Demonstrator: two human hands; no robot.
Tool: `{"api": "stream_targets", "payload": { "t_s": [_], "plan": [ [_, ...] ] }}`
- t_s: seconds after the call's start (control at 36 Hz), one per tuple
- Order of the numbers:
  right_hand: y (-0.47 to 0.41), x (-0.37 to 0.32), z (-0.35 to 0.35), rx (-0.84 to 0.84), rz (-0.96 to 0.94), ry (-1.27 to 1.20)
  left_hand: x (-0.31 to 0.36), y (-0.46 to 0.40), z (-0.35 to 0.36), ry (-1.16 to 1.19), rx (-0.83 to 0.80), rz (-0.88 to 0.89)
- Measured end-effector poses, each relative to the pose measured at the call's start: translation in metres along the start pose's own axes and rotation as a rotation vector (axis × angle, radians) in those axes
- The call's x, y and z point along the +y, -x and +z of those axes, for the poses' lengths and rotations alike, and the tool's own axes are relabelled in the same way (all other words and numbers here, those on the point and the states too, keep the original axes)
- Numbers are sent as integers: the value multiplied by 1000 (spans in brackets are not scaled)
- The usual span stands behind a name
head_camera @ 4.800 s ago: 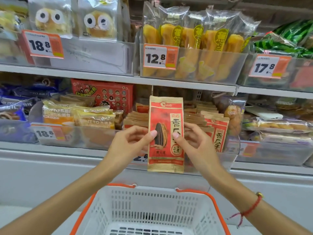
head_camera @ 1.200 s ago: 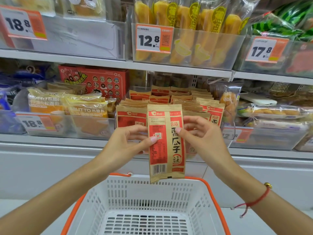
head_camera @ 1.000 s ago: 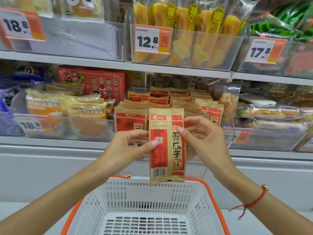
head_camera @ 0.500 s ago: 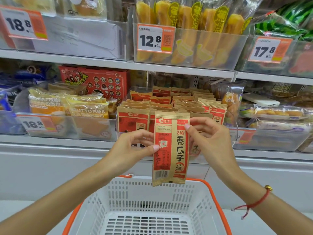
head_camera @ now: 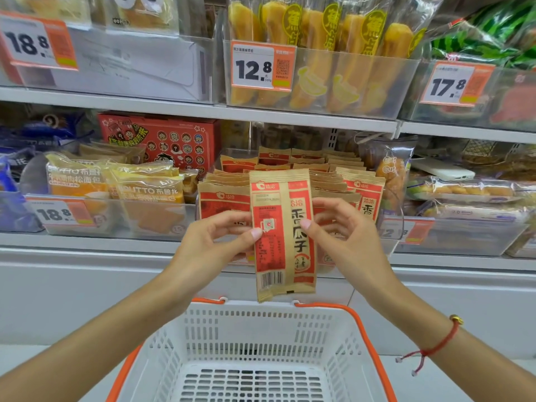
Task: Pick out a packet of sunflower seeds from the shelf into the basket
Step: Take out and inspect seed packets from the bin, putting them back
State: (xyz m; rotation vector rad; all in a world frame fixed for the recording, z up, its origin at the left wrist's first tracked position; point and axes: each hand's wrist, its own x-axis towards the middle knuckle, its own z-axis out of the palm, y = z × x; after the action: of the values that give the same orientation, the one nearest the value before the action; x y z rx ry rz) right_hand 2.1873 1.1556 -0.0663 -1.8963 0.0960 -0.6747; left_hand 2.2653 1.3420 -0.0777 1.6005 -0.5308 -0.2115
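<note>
- White upper shelf board (head_camera: 174, 107) carries clear bins (head_camera: 362, 82) of long yellow pastries, with orange price tags (head_camera: 262, 66) on the bin fronts.
- A red carton (head_camera: 162, 143) stands behind yellow bread packs (head_camera: 145, 184) on the lower shelf.
- Pale cabinet panel (head_camera: 72, 285) beneath; light floor (head_camera: 43, 355) below it.
- Bright, even light.

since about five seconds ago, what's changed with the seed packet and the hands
The sunflower seed packet has been turned over: its front with the seed picture faced the camera then, its barcode back does now. It hangs a little lower, its bottom edge just above the basket rim. The left hand and right hand still pinch its sides. The basket is still empty.
</note>
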Motion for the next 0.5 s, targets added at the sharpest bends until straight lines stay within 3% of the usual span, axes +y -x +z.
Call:
{"api": "stream_targets", "payload": {
  "t_s": [0.22, 0.5],
  "plan": [
    [4, -3, 0, -54, -63, 34, 7, 2, -1, 194, 138, -24],
    [9, -4, 4, -13, -108, 121, 7, 5, 3, 261, 154, -62]
  ]
}}
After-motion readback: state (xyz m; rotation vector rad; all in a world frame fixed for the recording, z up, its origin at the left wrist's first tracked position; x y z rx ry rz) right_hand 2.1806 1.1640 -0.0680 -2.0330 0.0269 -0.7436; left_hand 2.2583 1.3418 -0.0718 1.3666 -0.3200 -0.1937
